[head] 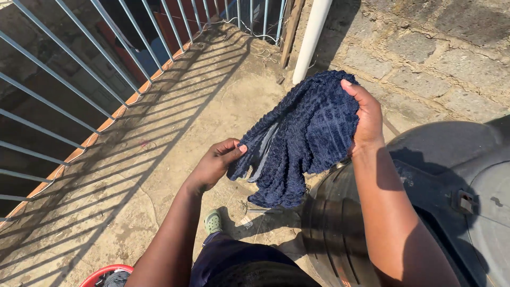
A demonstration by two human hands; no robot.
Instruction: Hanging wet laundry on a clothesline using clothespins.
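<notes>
A dark blue ribbed cloth (311, 133), like a towel or mat, hangs between my two hands in front of me. My right hand (364, 114) grips its upper edge, held high near the stone wall. My left hand (218, 162) pinches a lower left corner of the same cloth between thumb and fingers. The cloth droops in folds toward the concrete floor (175, 138). Below it I see my foot in a green shoe (213, 221).
A large black water tank (435, 207) stands at the right, close under my right arm. A metal railing (69, 95) runs along the left edge. A white pipe (311, 37) rises by the stone wall (435, 48). A red basin's rim (101, 273) shows at the bottom left.
</notes>
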